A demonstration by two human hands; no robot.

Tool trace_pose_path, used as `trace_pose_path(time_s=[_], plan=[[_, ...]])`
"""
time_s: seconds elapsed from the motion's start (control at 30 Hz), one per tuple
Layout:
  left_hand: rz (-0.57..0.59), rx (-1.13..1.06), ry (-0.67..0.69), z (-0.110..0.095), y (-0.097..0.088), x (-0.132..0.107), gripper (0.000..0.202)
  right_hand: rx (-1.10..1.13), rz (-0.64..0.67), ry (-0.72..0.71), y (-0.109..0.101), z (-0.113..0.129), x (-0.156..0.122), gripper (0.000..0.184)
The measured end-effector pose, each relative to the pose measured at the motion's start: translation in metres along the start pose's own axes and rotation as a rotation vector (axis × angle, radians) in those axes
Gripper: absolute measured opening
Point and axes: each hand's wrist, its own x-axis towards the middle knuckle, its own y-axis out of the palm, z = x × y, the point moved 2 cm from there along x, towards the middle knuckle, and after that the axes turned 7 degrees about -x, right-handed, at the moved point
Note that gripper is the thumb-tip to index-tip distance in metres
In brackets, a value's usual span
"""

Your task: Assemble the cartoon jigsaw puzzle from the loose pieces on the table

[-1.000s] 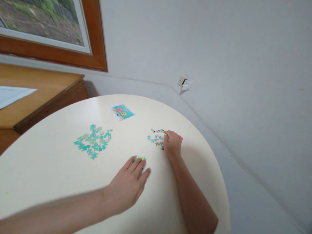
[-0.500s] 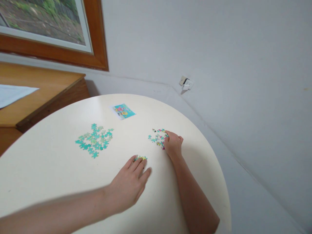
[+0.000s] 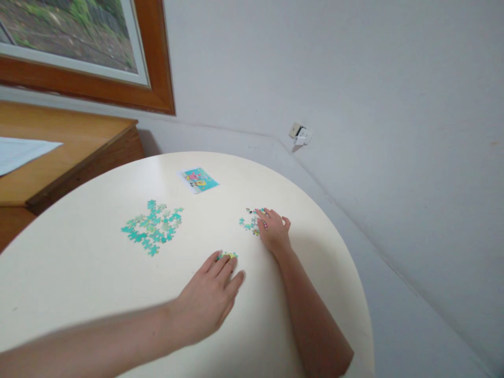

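Note:
My left hand point(image 3: 210, 294) lies on the table with its fingers apart, its fingertips over a small cluster of yellow and teal jigsaw pieces point(image 3: 232, 255) that they partly cover. My right hand point(image 3: 275, 231) rests over a loose pile of mixed-colour jigsaw pieces point(image 3: 248, 224), thumb and fingers spread over its right side. Part of that pile is hidden under the hand. On the left lies a larger spread of mostly teal and pale green jigsaw pieces point(image 3: 151, 228), touched by neither hand.
A picture card point(image 3: 200, 180) with pink and yellow figures lies near the far edge of the round white table point(image 3: 90, 283). A wooden cabinet point(image 3: 79, 115) with a white sheet stands at left. Behind is a wall with a socket and plug point(image 3: 301, 135).
My right hand has shifted slightly left, and its fingers have spread further over the pile. My left hand has stayed in place.

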Motion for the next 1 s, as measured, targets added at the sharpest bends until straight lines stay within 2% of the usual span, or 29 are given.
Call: trace_pose_path(time_s=[0.27, 0.53, 1.0], plan=[[-0.026, 0.021, 0.013, 0.0006, 0.0006, -0.0003, 0.033, 0.012, -0.086, 0.008, 0.0005, -0.0021, 0.0001, 0.031], [-0.032, 0.019, 0.015, 0.0009, 0.0019, -0.0006, 0.033, 0.032, -0.030, -0.007, 0.0046, -0.0029, 0.0011, 0.033], [-0.006, 0.008, 0.007, 0.0006, -0.0004, -0.0002, 0.032, 0.063, -0.070, -0.021, 0.0001, -0.0032, 0.0010, 0.029]])
